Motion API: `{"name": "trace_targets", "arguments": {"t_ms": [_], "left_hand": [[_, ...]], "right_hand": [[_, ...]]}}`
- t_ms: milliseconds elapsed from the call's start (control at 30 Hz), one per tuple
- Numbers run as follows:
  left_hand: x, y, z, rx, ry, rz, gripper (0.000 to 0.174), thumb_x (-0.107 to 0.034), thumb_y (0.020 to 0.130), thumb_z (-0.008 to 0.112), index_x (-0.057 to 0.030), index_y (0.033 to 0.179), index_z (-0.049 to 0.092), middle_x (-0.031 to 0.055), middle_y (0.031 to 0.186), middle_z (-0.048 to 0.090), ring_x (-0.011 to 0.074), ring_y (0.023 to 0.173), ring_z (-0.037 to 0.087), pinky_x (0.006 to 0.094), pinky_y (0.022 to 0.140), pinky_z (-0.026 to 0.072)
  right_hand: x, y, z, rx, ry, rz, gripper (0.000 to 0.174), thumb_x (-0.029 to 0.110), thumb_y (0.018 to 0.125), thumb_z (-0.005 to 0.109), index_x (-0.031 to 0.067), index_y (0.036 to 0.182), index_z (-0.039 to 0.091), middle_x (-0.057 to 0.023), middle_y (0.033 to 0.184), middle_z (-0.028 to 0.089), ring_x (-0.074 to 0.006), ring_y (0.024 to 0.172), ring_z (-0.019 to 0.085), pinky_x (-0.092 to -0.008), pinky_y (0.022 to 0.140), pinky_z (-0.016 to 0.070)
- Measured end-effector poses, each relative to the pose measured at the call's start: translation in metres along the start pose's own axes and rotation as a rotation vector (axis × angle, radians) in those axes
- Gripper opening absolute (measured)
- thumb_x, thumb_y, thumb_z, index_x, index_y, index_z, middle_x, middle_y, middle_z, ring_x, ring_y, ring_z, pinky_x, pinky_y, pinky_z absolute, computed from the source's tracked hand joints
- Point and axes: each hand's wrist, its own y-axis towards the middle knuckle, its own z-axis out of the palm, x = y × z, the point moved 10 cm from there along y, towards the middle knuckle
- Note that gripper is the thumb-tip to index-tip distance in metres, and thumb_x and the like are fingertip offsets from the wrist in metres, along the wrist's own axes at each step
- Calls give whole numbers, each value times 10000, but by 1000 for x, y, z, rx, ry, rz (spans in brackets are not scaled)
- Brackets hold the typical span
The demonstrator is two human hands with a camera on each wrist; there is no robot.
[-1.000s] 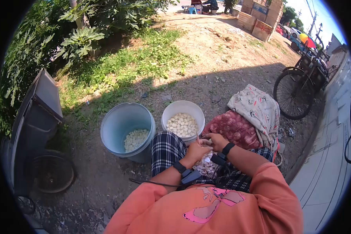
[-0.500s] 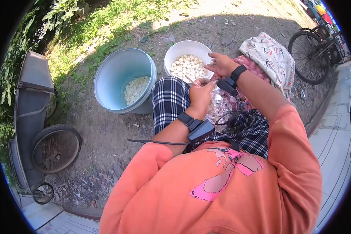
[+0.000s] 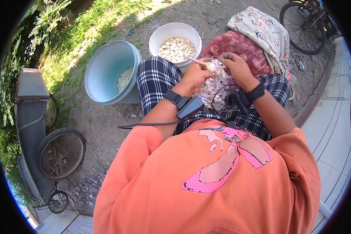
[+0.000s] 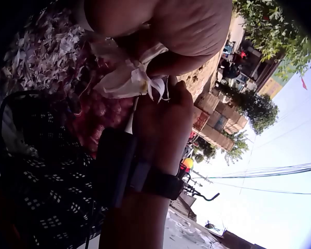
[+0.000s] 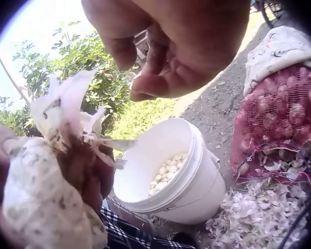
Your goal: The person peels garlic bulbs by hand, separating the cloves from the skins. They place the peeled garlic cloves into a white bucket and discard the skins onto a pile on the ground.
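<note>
Above the lap, the left hand grips a garlic bulb with torn papery skin, its pinkish stalk pointing to the upper left. The right hand is just right of the bulb, fingers bent. In the right wrist view its fingers curl above the bulb, apart from it, and no object shows between them. Loose white and purple skins lie between the thighs. A white bucket with peeled cloves stands just beyond the knees.
Left of the knees stands a larger blue bucket with cloves. A red mesh sack of bulbs, partly under a printed cloth, lies ahead right. A bicycle wheel is beyond; a cart wheel stands left.
The right hand, apart from the left half a second ago near the white bucket, has come back toward the lap beside the bulb. The head view has tilted down.
</note>
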Motion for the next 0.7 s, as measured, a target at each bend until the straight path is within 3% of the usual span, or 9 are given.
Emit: {"name": "trace_targets", "arguments": {"t_ms": [67,100,167,233,300,367,467,600,700], "left_hand": [[4,-7,8,20,284,-16,436,68,656,581,6,1068,451,65,911,549,124,805,543,237,696,446],[12,-6,8,33,296,-29,436,68,656,581,6,1068,451,65,911,549,124,805,543,237,696,446],[6,-5,12,80,653,150,390,17,653,639,4,1018,500,44,861,572,108,767,548,230,676,452],[9,-9,13,66,703,169,366,-26,641,675,7,971,520,32,827,577,92,739,543,224,656,451],[0,-14,18,-2,1070,236,374,-54,633,692,6,958,518,35,805,579,76,714,536,219,637,447],[-3,-16,24,-2,1058,302,383,-89,618,710,-7,938,517,36,767,580,74,693,535,220,624,442],[-5,-14,18,-100,1165,314,358,-186,569,707,-25,824,513,131,753,573,254,713,579,310,628,451],[-5,-14,35,-64,1343,380,365,-181,586,697,-20,868,529,146,777,588,266,722,584,325,643,454],[-1,-17,42,41,1135,320,378,-179,599,711,-26,901,544,123,802,603,234,723,584,331,655,455]], "right_hand": [[2,-20,0,2,-75,-143,209,137,752,549,-4,906,551,-38,786,566,-82,644,489,-212,588,400],[-6,-26,-4,-15,-63,-141,209,137,752,549,-4,906,551,-38,786,566,-82,644,489,-212,588,400],[-3,-37,-8,-60,-195,-332,233,151,735,571,-1,910,550,-60,796,558,-113,667,502,-241,627,415],[-12,-39,-12,-89,-326,-359,272,177,720,594,4,924,544,-96,820,539,-156,694,515,-271,635,423],[10,-52,-7,-146,-462,-501,326,226,709,611,10,942,535,-117,843,524,-214,741,522,-295,659,424],[15,-49,-4,-112,-530,-529,376,269,699,619,12,957,527,-133,886,505,-258,806,514,-319,701,419],[13,-47,8,-71,-642,-541,357,257,692,612,24,951,532,-143,935,475,-289,854,499,-346,751,409],[29,-57,14,-79,-539,-747,231,172,706,575,49,902,567,-131,881,510,-285,815,517,-339,718,423],[11,-45,19,50,-381,-644,184,154,755,545,36,894,567,-102,812,552,-225,743,542,-310,688,430]]}}
